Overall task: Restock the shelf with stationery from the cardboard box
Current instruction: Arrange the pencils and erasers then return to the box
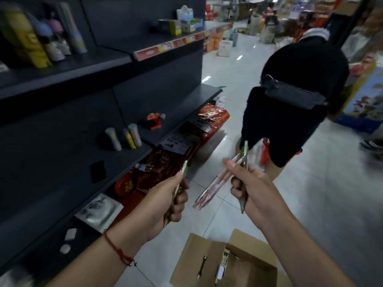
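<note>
Both hands raised, left hand and right hand each with a grip on pens.

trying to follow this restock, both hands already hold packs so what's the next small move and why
Probably carry the left hand and its slim pack over to the dark middle shelf and set it down. Both hands are full, the right hand gripping a clear pen pack and another slim one, and that shelf lies just left with bare space.
</note>
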The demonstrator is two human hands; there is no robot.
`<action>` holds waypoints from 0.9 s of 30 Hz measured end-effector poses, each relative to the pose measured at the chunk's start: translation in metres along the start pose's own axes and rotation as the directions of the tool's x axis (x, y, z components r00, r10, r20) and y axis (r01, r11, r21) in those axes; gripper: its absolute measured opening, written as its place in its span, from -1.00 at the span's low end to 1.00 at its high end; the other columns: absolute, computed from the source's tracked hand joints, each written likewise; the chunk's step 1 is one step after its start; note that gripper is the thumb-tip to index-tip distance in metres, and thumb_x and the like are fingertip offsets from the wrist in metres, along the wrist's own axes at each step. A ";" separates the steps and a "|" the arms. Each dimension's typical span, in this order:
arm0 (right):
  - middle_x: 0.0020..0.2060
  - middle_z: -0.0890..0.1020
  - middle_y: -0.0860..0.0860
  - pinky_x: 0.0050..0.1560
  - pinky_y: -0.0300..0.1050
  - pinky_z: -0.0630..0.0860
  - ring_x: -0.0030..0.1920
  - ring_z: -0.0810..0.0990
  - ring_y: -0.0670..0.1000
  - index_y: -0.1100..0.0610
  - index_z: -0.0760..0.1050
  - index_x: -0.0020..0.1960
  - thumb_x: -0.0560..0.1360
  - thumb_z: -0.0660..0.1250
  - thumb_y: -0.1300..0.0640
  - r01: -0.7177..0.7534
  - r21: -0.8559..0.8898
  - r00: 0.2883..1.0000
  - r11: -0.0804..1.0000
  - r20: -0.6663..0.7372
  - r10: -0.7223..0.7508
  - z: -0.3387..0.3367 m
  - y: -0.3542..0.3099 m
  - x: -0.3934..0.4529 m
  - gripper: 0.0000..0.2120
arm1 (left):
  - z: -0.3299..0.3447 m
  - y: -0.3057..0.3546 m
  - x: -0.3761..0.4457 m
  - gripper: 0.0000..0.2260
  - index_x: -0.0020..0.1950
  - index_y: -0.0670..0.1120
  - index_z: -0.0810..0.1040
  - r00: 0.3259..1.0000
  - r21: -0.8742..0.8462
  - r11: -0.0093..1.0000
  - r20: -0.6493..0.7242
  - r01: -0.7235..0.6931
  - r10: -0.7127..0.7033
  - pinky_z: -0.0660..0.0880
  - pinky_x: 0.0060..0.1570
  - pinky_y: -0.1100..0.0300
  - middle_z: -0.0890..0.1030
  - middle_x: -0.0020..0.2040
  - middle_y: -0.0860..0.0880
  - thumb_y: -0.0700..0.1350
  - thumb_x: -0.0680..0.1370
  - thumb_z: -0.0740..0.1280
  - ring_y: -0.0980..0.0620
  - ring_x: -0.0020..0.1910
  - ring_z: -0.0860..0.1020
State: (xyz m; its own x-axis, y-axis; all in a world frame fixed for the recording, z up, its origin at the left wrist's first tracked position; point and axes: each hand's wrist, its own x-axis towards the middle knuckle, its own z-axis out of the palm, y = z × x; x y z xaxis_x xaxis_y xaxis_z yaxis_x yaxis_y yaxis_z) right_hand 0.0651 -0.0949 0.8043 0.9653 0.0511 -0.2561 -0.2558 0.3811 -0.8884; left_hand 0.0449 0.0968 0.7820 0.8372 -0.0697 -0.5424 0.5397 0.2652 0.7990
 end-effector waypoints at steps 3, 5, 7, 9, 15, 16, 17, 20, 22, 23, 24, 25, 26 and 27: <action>-0.32 0.58 -0.16 -0.33 -0.37 0.41 -0.35 0.49 -0.17 0.12 0.68 -0.07 0.43 0.48 0.15 0.383 -0.345 0.924 0.857 0.132 -0.359 0.026 -0.005 -0.014 -0.90 | -0.015 -0.006 -0.012 -0.72 -0.08 -0.10 0.46 0.995 -0.160 0.984 -0.047 0.080 -0.088 0.26 -0.62 0.28 0.41 -0.41 -0.03 0.09 0.66 0.17 0.09 -0.54 0.33; -0.20 0.62 -0.15 -0.20 -0.34 0.48 -0.19 0.59 -0.14 0.08 0.66 -0.06 0.43 0.50 0.13 0.663 -0.481 0.748 0.574 0.397 -0.532 0.048 0.004 -0.025 -0.90 | -0.028 -0.005 -0.022 -0.67 -0.11 -0.10 0.46 0.982 -0.300 0.935 0.046 0.191 -0.186 0.23 -0.68 0.33 0.43 -0.40 -0.04 0.13 0.64 0.16 0.11 -0.58 0.32; -0.14 0.58 -0.17 -0.19 -0.26 0.51 -0.14 0.58 -0.13 -0.03 0.66 -0.02 0.42 0.52 0.07 0.799 -0.488 0.601 0.351 0.635 -0.485 0.070 0.025 -0.033 -0.85 | -0.042 0.000 -0.032 -0.55 -0.20 -0.11 0.48 0.962 -0.386 0.883 0.158 0.266 -0.221 0.20 -0.70 0.37 0.45 -0.45 -0.04 0.26 0.59 0.20 0.12 -0.60 0.33; -0.07 0.57 -0.20 -0.16 -0.23 0.53 -0.09 0.58 -0.17 -0.06 0.67 0.07 0.41 0.55 0.09 0.855 -0.453 0.519 0.254 0.754 -0.402 0.088 0.049 -0.036 -0.75 | -0.060 0.007 -0.041 -0.53 -0.31 -0.13 0.51 0.961 -0.398 0.881 0.203 0.254 -0.185 0.31 -0.61 0.35 0.48 -0.47 -0.04 0.26 0.53 0.30 0.09 -0.58 0.44; 0.09 0.49 -0.26 0.06 -0.37 0.44 0.12 0.53 -0.21 -0.21 0.56 0.25 0.36 0.58 0.01 0.654 -0.562 0.682 0.507 0.728 -0.072 0.155 0.081 -0.042 -0.51 | -0.138 0.020 -0.058 -0.61 -0.13 -0.26 0.65 0.993 -0.447 0.887 0.027 0.119 -0.119 0.61 -0.09 0.03 0.66 -0.14 -0.21 0.04 0.60 0.26 -0.14 -0.17 0.67; 0.09 0.49 -0.26 0.05 -0.35 0.45 0.10 0.53 -0.22 -0.25 0.53 0.26 0.32 0.60 -0.02 0.557 -0.594 0.722 0.581 0.692 0.014 0.168 0.085 -0.043 -0.45 | -0.156 0.021 -0.057 -0.63 -0.03 -0.26 0.62 0.993 -0.498 0.863 -0.030 0.082 -0.112 0.59 0.05 -0.04 0.65 -0.07 -0.21 0.06 0.61 0.26 -0.15 -0.09 0.66; 0.08 0.51 -0.24 0.01 -0.34 0.46 0.04 0.55 -0.23 -0.26 0.53 0.25 0.29 0.61 -0.04 0.484 -0.602 0.742 0.635 0.667 0.068 0.183 0.089 -0.046 -0.44 | -0.173 0.024 -0.058 -0.67 0.00 -0.22 0.56 0.991 -0.553 0.833 -0.085 0.037 -0.101 0.58 0.07 -0.05 0.63 -0.10 -0.19 0.06 0.62 0.27 -0.14 -0.12 0.64; -0.07 0.65 -0.18 -0.24 -0.35 0.48 -0.22 0.60 -0.22 -0.18 0.52 0.23 0.39 0.49 -0.14 0.251 -0.564 0.787 0.787 0.592 0.174 0.231 0.103 -0.050 -0.57 | -0.222 0.031 -0.065 -0.78 -0.01 -0.13 0.51 0.979 -0.627 0.772 -0.199 -0.101 -0.034 0.58 -0.40 0.11 0.49 -0.37 -0.07 0.02 0.62 0.28 0.02 -0.46 0.50; -0.21 0.61 -0.12 -0.41 -0.31 0.36 -0.37 0.49 -0.19 -0.15 0.59 0.17 0.46 0.28 -0.24 0.087 -0.551 0.830 0.830 0.500 0.245 0.268 0.118 -0.049 -0.65 | -0.255 0.036 -0.082 -0.81 0.11 -0.11 0.53 0.975 -0.582 0.798 -0.221 -0.159 0.034 0.50 -0.50 0.22 0.46 -0.37 -0.05 -0.02 0.60 0.31 0.08 -0.50 0.43; -0.18 0.60 -0.08 -0.43 -0.25 0.33 -0.36 0.45 -0.15 -0.13 0.64 0.12 0.50 0.22 -0.23 0.022 -0.533 0.853 0.846 0.451 0.262 0.287 0.127 -0.047 -0.66 | -0.274 0.039 -0.089 -0.80 0.16 -0.11 0.53 0.973 -0.552 0.813 -0.220 -0.186 0.073 0.46 -0.52 0.26 0.45 -0.35 -0.04 -0.06 0.59 0.32 0.10 -0.50 0.41; -0.15 0.59 -0.04 -0.43 -0.22 0.31 -0.33 0.44 -0.11 -0.11 0.67 0.07 0.57 0.20 -0.17 -0.032 -0.503 0.867 0.864 0.416 0.275 0.305 0.135 -0.044 -0.69 | -0.292 0.043 -0.097 -0.78 0.20 -0.12 0.52 0.970 -0.518 0.828 -0.215 -0.213 0.115 0.41 -0.54 0.29 0.46 -0.34 -0.04 -0.09 0.58 0.33 0.11 -0.48 0.39; -0.15 0.58 -0.02 -0.42 -0.21 0.31 -0.32 0.43 -0.09 -0.08 0.69 0.04 0.62 0.20 -0.08 -0.073 -0.472 0.872 0.878 0.397 0.286 0.323 0.143 -0.042 -0.72 | -0.309 0.048 -0.105 -0.76 0.22 -0.15 0.52 0.963 -0.472 0.847 -0.216 -0.245 0.159 0.37 -0.55 0.30 0.46 -0.33 -0.04 -0.11 0.59 0.32 0.11 -0.47 0.37; -0.17 0.56 -0.01 -0.42 -0.21 0.31 -0.32 0.43 -0.09 -0.05 0.70 0.03 0.64 0.21 0.01 -0.097 -0.448 0.869 0.889 0.397 0.295 0.341 0.150 -0.039 -0.73 | -0.327 0.053 -0.112 -0.77 0.23 -0.17 0.51 0.953 -0.403 0.871 -0.223 -0.283 0.206 0.33 -0.54 0.30 0.46 -0.32 -0.04 -0.11 0.61 0.30 0.11 -0.46 0.36; -0.20 0.55 0.00 -0.41 -0.22 0.32 -0.32 0.44 -0.09 -0.01 0.70 0.04 0.64 0.22 0.07 -0.117 -0.426 0.859 0.897 0.410 0.306 0.358 0.154 -0.038 -0.74 | -0.344 0.058 -0.120 -0.77 0.22 -0.17 0.51 0.940 -0.307 0.897 -0.223 -0.318 0.257 0.30 -0.53 0.28 0.47 -0.31 -0.03 -0.09 0.63 0.27 0.11 -0.45 0.35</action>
State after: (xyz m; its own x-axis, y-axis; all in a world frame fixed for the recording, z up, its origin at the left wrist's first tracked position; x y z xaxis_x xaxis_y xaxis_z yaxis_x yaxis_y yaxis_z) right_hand 0.0074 0.2928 0.8137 0.7724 0.5390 -0.3359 -0.3646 -0.0568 -0.9294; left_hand -0.0547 0.4514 0.8045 0.9063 0.2169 -0.3629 0.1910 0.5557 0.8092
